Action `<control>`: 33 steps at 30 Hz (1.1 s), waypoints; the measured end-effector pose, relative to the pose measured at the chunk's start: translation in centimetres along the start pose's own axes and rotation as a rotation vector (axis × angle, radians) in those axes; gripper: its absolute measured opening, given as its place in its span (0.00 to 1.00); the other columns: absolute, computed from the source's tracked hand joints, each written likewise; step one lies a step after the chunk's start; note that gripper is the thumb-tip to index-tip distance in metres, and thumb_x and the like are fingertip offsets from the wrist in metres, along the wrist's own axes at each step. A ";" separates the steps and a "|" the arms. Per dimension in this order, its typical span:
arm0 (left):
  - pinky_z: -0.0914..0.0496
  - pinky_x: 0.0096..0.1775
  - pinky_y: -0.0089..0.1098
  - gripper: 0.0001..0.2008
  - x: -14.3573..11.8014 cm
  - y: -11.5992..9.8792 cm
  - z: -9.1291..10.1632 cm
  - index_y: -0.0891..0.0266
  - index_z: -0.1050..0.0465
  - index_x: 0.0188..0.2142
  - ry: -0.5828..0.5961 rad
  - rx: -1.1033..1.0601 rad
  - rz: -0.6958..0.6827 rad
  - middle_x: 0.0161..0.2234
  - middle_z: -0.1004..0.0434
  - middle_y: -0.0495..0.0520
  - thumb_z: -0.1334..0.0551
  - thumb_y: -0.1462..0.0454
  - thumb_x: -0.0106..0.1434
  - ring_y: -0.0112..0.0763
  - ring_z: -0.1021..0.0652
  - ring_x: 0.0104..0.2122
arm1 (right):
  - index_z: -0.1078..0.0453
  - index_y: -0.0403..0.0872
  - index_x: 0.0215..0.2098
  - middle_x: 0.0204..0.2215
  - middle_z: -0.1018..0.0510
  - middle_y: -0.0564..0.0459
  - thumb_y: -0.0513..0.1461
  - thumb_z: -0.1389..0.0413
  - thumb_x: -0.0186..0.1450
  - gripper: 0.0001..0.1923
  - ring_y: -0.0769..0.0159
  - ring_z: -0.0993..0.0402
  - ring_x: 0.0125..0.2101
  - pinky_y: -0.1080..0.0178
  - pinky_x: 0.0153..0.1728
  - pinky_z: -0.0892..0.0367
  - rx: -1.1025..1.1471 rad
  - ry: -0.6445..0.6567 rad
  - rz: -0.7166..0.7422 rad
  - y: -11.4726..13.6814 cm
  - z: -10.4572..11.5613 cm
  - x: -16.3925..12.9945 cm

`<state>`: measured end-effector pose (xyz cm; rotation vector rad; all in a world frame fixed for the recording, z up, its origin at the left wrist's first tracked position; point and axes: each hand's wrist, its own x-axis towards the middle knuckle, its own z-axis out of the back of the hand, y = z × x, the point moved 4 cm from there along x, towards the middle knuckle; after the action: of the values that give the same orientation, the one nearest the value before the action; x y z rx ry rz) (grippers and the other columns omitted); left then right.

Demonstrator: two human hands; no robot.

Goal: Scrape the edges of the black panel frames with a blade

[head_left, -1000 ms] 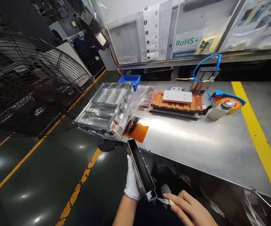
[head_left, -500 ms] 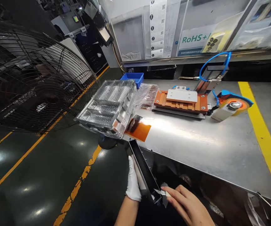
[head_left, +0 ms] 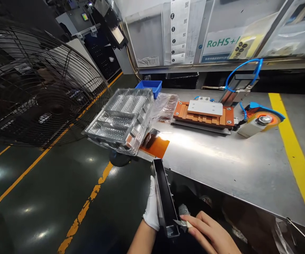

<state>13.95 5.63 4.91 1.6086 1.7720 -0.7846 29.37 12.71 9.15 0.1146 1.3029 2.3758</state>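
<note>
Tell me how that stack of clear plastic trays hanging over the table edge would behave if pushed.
The clear plastic trays look thin, so probably light and flexible. They overhang the table corner, so a push could tip them off.

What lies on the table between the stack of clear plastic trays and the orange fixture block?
In the head view, a crumpled clear plastic bag lies between the clear plastic trays and the orange fixture block, on the steel table.
</note>
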 end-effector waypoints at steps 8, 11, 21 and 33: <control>0.33 0.28 0.30 0.41 -0.3 2.5 0.0 0.68 0.33 0.27 0.150 0.048 0.240 0.23 0.32 0.56 0.56 0.31 0.58 0.30 0.28 0.22 | 0.30 0.63 0.53 0.29 0.29 0.60 0.46 0.51 0.72 0.14 0.80 0.27 0.29 0.78 0.31 0.33 -0.147 -0.179 0.110 -0.5 0.2 1.7; 0.33 0.29 0.28 0.42 -0.1 2.9 0.6 0.69 0.34 0.26 0.235 0.101 0.292 0.22 0.35 0.56 0.52 0.28 0.53 0.29 0.28 0.22 | 0.31 0.63 0.53 0.28 0.30 0.60 0.47 0.51 0.72 0.13 0.78 0.28 0.28 0.75 0.28 0.33 -0.235 -0.228 0.156 -0.4 0.7 2.2; 0.37 0.20 0.24 0.44 -0.8 3.3 -0.9 0.71 0.32 0.20 0.191 0.010 0.305 0.15 0.39 0.53 0.65 0.36 0.64 0.22 0.33 0.14 | 0.33 0.64 0.54 0.27 0.31 0.60 0.48 0.52 0.72 0.13 0.78 0.28 0.27 0.74 0.27 0.34 -0.289 -0.255 0.108 -0.9 1.3 2.4; 0.36 0.25 0.26 0.30 -0.3 4.9 2.2 0.73 0.30 0.33 0.063 0.059 0.185 0.21 0.33 0.54 0.51 0.45 0.68 0.25 0.31 0.20 | 0.32 0.65 0.54 0.27 0.33 0.59 0.51 0.52 0.71 0.15 0.77 0.30 0.26 0.71 0.28 0.36 -0.279 -0.307 -0.060 -3.8 2.1 2.5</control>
<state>18.93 4.19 3.63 1.8249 1.6274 -0.7119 28.94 17.16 6.92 0.3357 0.8163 2.3483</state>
